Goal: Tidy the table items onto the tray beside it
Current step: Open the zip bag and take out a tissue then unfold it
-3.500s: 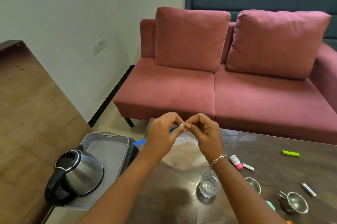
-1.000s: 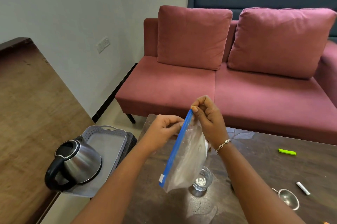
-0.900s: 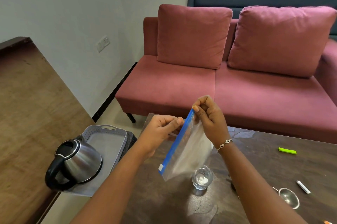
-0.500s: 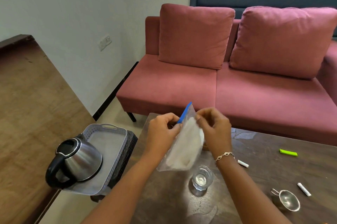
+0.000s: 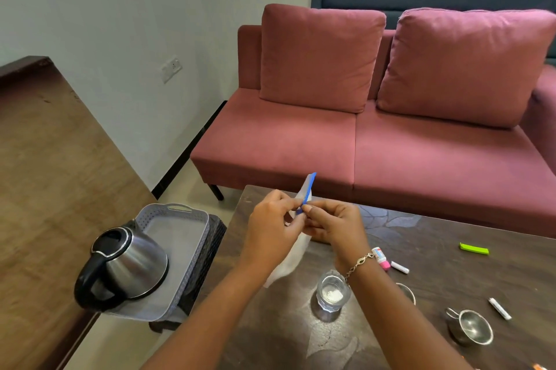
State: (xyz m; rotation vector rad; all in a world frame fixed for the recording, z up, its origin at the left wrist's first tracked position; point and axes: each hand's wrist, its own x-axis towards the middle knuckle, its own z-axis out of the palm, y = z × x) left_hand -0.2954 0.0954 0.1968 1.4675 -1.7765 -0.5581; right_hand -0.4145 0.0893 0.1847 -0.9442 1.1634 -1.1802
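Note:
Over the dark table my left hand and my right hand both pinch the blue zip strip of a clear plastic bag, which hangs between them with its top corner sticking up. Below the hands a small glass stands on the table. The grey tray sits on a dark stool left of the table, with a steel kettle on its near end.
On the table to the right lie a pink-capped small bottle, a white stick, a green strip, another white stick and two small steel cups. A red sofa stands behind; a wooden surface runs along the left.
The hands have come close together on the zip strip. The bag, held out slanting a second ago, now hangs bunched between them and lower toward the table.

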